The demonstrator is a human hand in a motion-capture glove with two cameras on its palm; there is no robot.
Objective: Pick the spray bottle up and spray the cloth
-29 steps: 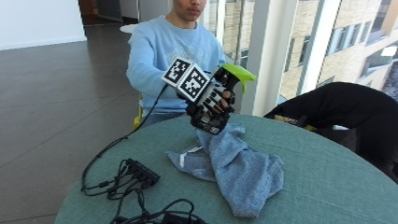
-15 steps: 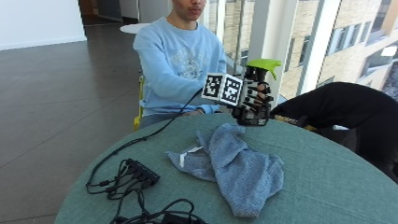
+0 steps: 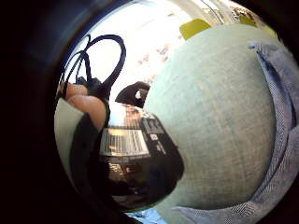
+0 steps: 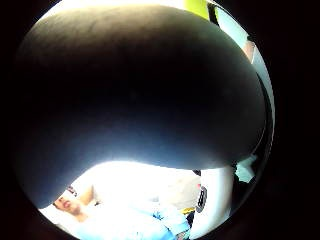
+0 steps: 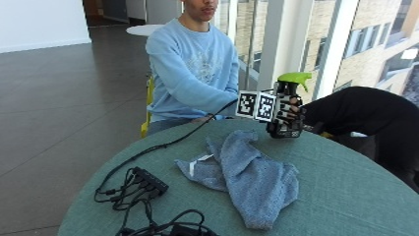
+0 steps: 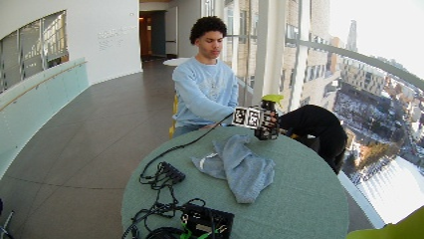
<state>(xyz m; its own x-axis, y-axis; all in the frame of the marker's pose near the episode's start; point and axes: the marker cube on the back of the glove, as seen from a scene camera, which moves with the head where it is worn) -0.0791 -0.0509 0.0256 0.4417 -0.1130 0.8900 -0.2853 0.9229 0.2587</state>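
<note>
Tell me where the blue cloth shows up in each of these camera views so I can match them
Outside view: blue cloth lies crumpled mid-table, below the gloved right hand gripping the spray bottle.
Wide outside view: cloth at the table's centre.
Little finger side palm view: cloth along the round picture's edge, on the tabletop.
Thumb side palm view: not in it.
Shared landmark: the green table, also seen here and here.

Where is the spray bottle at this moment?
In the outside view the spray bottle is upright in the gloved right hand, near the table's far edge, beyond the blue cloth.
</note>
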